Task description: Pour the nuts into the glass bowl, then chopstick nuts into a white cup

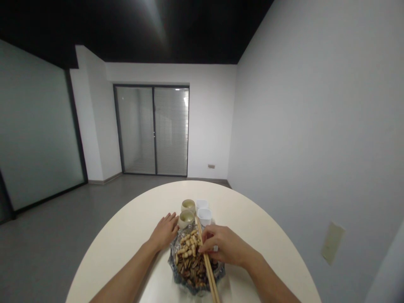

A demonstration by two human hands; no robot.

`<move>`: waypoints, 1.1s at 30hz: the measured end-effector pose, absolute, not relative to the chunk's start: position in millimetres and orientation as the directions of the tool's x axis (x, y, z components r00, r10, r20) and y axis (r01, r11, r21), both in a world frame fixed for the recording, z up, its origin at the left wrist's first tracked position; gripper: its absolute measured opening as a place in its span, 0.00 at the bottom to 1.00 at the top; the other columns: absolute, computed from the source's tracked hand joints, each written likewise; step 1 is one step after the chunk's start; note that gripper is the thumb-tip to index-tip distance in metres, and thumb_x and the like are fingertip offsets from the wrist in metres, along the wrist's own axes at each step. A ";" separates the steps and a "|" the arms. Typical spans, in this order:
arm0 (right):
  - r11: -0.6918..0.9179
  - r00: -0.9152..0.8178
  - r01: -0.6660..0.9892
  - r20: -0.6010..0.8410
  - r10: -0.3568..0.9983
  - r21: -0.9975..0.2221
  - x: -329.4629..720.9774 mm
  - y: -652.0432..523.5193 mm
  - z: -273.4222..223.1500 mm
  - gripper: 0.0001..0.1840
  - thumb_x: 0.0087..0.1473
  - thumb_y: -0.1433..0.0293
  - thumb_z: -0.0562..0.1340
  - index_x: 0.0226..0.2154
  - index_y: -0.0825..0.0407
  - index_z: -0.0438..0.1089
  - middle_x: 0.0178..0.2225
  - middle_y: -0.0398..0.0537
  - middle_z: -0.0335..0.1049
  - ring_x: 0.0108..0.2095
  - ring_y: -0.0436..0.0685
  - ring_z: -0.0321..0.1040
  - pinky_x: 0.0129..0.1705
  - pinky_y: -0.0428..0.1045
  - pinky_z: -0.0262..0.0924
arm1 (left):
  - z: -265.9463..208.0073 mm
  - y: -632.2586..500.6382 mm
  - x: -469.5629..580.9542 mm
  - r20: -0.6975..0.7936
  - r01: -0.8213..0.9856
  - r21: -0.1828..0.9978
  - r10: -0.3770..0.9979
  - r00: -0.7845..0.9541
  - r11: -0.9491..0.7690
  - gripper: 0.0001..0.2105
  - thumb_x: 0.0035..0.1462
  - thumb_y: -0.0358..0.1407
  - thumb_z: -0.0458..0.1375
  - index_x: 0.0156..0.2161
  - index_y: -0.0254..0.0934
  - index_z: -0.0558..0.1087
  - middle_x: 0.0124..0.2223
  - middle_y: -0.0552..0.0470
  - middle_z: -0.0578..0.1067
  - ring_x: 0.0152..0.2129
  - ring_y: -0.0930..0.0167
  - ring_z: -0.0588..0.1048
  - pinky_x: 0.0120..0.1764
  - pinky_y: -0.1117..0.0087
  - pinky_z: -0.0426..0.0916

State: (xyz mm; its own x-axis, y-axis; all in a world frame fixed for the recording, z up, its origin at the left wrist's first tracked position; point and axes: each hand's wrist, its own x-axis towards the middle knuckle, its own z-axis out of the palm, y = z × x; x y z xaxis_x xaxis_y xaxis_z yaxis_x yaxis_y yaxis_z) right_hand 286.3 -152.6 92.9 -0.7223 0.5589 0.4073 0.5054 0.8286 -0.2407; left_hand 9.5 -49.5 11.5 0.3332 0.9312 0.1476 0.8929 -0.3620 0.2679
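Observation:
My right hand [220,244] is closed around a pair of chopsticks [208,269], whose far tips reach toward the small white containers. Beneath them stands a clear glass bowl [176,275] with a scalloped rim. Peanuts in their shells [188,245] fill its far part, and dark striped sunflower seeds [192,269] its nearer part. My left hand [164,230] lies flat on the table with fingers stretched, beside the nearer greenish cup [186,219]. Behind that is a second greenish cup [188,205]. Two white square containers, one nearer [204,216] and one farther [202,204], stand right of the cups.
The round cream table [126,235] carries all of these, its curved edge running around them. A white wall [309,126] rises close on the right. Farther off are a glass double door [153,130] and a frosted glass partition [38,130].

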 end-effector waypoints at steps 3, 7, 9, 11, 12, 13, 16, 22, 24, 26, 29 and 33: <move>0.836 -0.728 0.493 0.412 0.547 -0.239 285.8 -150.5 89.0 0.17 0.48 0.81 0.74 0.37 0.45 0.85 0.39 0.44 0.80 0.37 0.53 0.77 0.40 0.43 0.68 | 11.7 -49.1 9.3 0.145 0.892 0.264 0.929 0.339 -0.367 0.26 0.72 0.38 0.48 0.71 0.35 0.64 0.74 0.41 0.59 0.72 0.52 0.55 0.70 0.50 0.51; 0.860 -0.720 0.457 0.474 0.508 -0.227 291.4 -148.1 90.6 0.12 0.54 0.79 0.70 0.38 0.46 0.84 0.40 0.46 0.79 0.37 0.53 0.77 0.40 0.43 0.69 | 13.5 -49.7 9.5 0.117 0.897 0.248 0.930 0.347 -0.366 0.26 0.72 0.38 0.47 0.71 0.33 0.63 0.75 0.40 0.58 0.72 0.52 0.54 0.71 0.50 0.51; 0.875 -0.692 0.433 0.541 0.478 -0.218 296.8 -149.2 96.8 0.10 0.60 0.77 0.67 0.40 0.48 0.83 0.40 0.49 0.79 0.38 0.54 0.77 0.41 0.45 0.69 | 14.0 -50.1 8.9 0.111 0.898 0.249 0.932 0.345 -0.362 0.26 0.72 0.38 0.48 0.71 0.33 0.63 0.75 0.40 0.58 0.72 0.53 0.54 0.71 0.50 0.51; 0.878 -0.640 0.430 0.616 0.460 -0.209 303.1 -151.5 105.0 0.10 0.65 0.74 0.63 0.43 0.48 0.81 0.41 0.51 0.78 0.40 0.56 0.77 0.42 0.47 0.70 | 13.8 -50.1 7.5 0.112 0.897 0.255 0.932 0.345 -0.362 0.26 0.72 0.38 0.48 0.71 0.33 0.64 0.75 0.40 0.57 0.72 0.53 0.54 0.71 0.51 0.51; 0.889 -0.608 0.409 0.665 0.434 -0.206 306.2 -152.7 109.0 0.10 0.67 0.72 0.62 0.44 0.49 0.80 0.41 0.52 0.78 0.40 0.56 0.77 0.42 0.47 0.70 | 13.5 -50.0 6.6 0.111 0.896 0.256 0.931 0.347 -0.364 0.26 0.72 0.38 0.48 0.71 0.33 0.64 0.75 0.40 0.57 0.72 0.53 0.54 0.71 0.51 0.51; 0.893 -0.558 0.392 0.714 0.422 -0.221 309.2 -153.6 112.4 0.10 0.68 0.71 0.61 0.44 0.49 0.80 0.41 0.52 0.78 0.39 0.56 0.77 0.41 0.48 0.71 | 13.1 -49.8 5.7 0.107 0.895 0.254 0.930 0.351 -0.367 0.26 0.72 0.38 0.48 0.71 0.33 0.64 0.75 0.40 0.57 0.72 0.54 0.54 0.71 0.51 0.51; 0.869 -0.358 0.366 0.811 0.463 -0.334 317.3 -153.5 117.2 0.08 0.68 0.67 0.63 0.40 0.49 0.79 0.37 0.52 0.79 0.37 0.57 0.77 0.40 0.49 0.71 | 12.0 -49.0 3.9 0.101 0.892 0.247 0.926 0.364 -0.378 0.26 0.72 0.39 0.47 0.71 0.32 0.63 0.75 0.39 0.57 0.72 0.53 0.53 0.71 0.50 0.51; 0.624 -0.057 0.325 0.644 0.763 -0.711 333.7 -141.3 107.8 0.21 0.59 0.50 0.70 0.30 0.51 0.77 0.28 0.50 0.79 0.30 0.57 0.74 0.32 0.49 0.69 | 13.8 -50.4 4.5 0.078 0.898 0.228 0.926 0.370 -0.377 0.27 0.72 0.38 0.47 0.72 0.32 0.61 0.75 0.39 0.56 0.73 0.52 0.53 0.71 0.50 0.51; 0.566 -0.046 0.272 0.577 0.815 -0.778 338.8 -137.7 105.0 0.25 0.56 0.46 0.71 0.30 0.51 0.75 0.27 0.49 0.78 0.30 0.57 0.74 0.32 0.50 0.69 | 14.3 -51.3 4.8 0.074 0.898 0.227 0.926 0.370 -0.377 0.27 0.73 0.38 0.47 0.72 0.32 0.60 0.75 0.39 0.56 0.73 0.53 0.52 0.71 0.50 0.51; 0.513 -0.074 0.232 0.511 0.856 -0.826 342.7 -136.1 104.4 0.27 0.54 0.44 0.71 0.30 0.51 0.74 0.27 0.48 0.77 0.31 0.57 0.74 0.34 0.50 0.70 | 14.0 -51.5 4.9 0.077 0.899 0.227 0.927 0.367 -0.375 0.27 0.73 0.39 0.47 0.73 0.33 0.60 0.75 0.40 0.56 0.73 0.53 0.52 0.71 0.50 0.50; 0.475 -0.150 0.206 0.452 0.879 -0.855 346.4 -136.6 106.2 0.26 0.55 0.45 0.71 0.32 0.51 0.74 0.30 0.48 0.77 0.33 0.57 0.75 0.38 0.52 0.71 | 12.0 -50.6 4.5 0.083 0.899 0.234 0.929 0.362 -0.371 0.27 0.73 0.39 0.47 0.72 0.34 0.60 0.75 0.40 0.56 0.73 0.53 0.53 0.71 0.49 0.50; 0.492 -0.179 0.198 0.462 0.868 -0.848 349.0 -137.4 108.1 0.25 0.57 0.46 0.69 0.33 0.51 0.74 0.31 0.47 0.75 0.34 0.57 0.74 0.40 0.52 0.71 | 8.8 -48.5 3.5 0.094 0.893 0.247 0.927 0.364 -0.376 0.27 0.73 0.38 0.47 0.72 0.32 0.61 0.75 0.39 0.56 0.73 0.53 0.53 0.71 0.49 0.50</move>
State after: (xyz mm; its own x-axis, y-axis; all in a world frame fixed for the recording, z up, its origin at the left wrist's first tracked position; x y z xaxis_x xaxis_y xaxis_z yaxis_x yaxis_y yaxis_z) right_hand 349.0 -137.4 108.1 -0.1795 0.8684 0.4622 0.1978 0.4921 -0.8477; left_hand 3.5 -48.5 8.8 0.3638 0.9268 0.0936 0.8933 -0.3756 0.2468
